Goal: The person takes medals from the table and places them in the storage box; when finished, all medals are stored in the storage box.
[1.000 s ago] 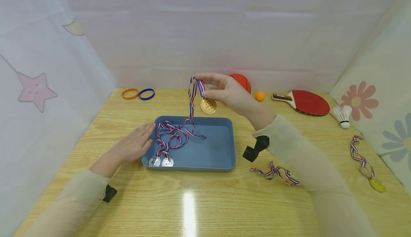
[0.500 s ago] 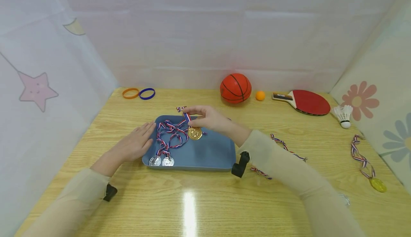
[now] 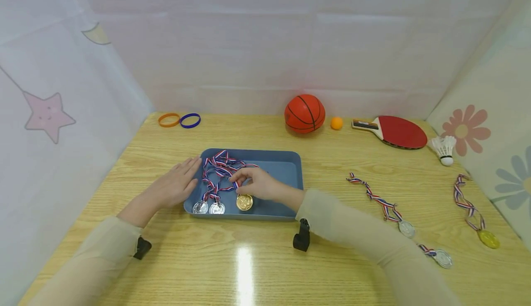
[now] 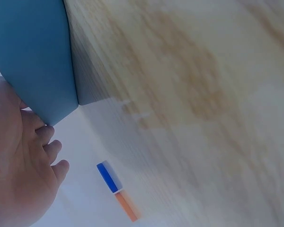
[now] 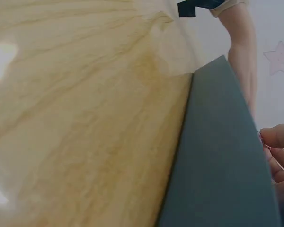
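Note:
In the head view, my right hand (image 3: 259, 184) pinches the ribbon of a gold medal (image 3: 244, 202) over the blue-grey tray (image 3: 286, 211). The gold disc is low in the tray, near its front wall; whether it touches the floor I cannot tell. Two silver medals (image 3: 217, 208) lie to its left, their striped ribbons (image 3: 211, 184) tangled behind them. My left hand (image 3: 176, 186) rests with extended fingers against the tray's left side. The left wrist view shows those fingers (image 4: 46, 135) at the tray's outer wall. In the right wrist view the tray wall partly hides my right hand (image 5: 280, 146).
Two silver medals (image 3: 406, 228) and a gold-coloured medal (image 3: 489, 239) lie on the table at right. Along the back are orange and blue wristbands (image 3: 189, 120), a small basketball (image 3: 304, 114), an orange ball (image 3: 336, 123), a red paddle (image 3: 401, 132) and a shuttlecock (image 3: 444, 150).
My right hand has come down and toward me, carrying the gold medal from above the tray's back edge into the tray. Its ribbon has dropped among the others. The left hand stays put.

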